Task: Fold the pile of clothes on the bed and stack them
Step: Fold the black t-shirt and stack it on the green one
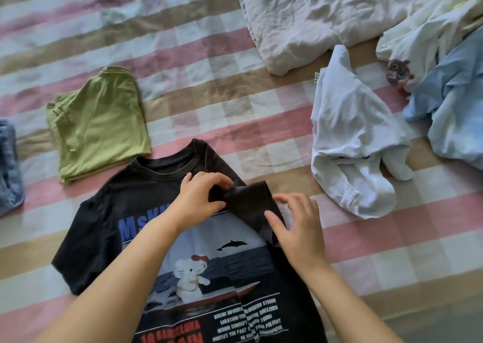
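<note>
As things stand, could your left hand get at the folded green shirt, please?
Probably yes: the green shirt lies uncovered beside the black T-shirt, whose sleeve the left hand pinches.

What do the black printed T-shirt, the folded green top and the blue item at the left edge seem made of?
Black T-shirt: soft knit, probably cotton jersey, matte and faded; ribbed collar, sleeve folds limply. Folded green top: thin matte jersey-like knit, with soft shallow creases. Blue item: possibly denim, from its mottled washed blue, but mostly out of frame.
</note>
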A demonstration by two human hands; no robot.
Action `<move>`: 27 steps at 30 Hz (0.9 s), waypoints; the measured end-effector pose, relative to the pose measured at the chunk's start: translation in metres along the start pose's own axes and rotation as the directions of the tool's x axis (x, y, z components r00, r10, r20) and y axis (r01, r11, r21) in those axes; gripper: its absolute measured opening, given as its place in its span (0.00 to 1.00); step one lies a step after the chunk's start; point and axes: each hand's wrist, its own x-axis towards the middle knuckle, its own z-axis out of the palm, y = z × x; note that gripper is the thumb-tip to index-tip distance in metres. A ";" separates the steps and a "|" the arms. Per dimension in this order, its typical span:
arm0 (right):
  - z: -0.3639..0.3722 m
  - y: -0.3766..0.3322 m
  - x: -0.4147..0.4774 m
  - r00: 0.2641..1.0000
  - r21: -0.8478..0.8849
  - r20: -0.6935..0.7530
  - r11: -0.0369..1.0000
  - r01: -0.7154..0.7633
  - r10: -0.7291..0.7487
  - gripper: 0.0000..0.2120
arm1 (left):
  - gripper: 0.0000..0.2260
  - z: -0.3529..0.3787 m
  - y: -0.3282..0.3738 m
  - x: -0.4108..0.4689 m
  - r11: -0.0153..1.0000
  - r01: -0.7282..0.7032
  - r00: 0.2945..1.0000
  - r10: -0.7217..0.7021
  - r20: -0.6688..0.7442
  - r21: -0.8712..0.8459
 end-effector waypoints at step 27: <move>-0.020 0.018 0.114 0.965 -0.542 -0.212 0.840 0.013 -0.151 0.14 | 0.11 0.043 0.051 0.089 0.985 0.031 0.849 0.065 -0.525 0.172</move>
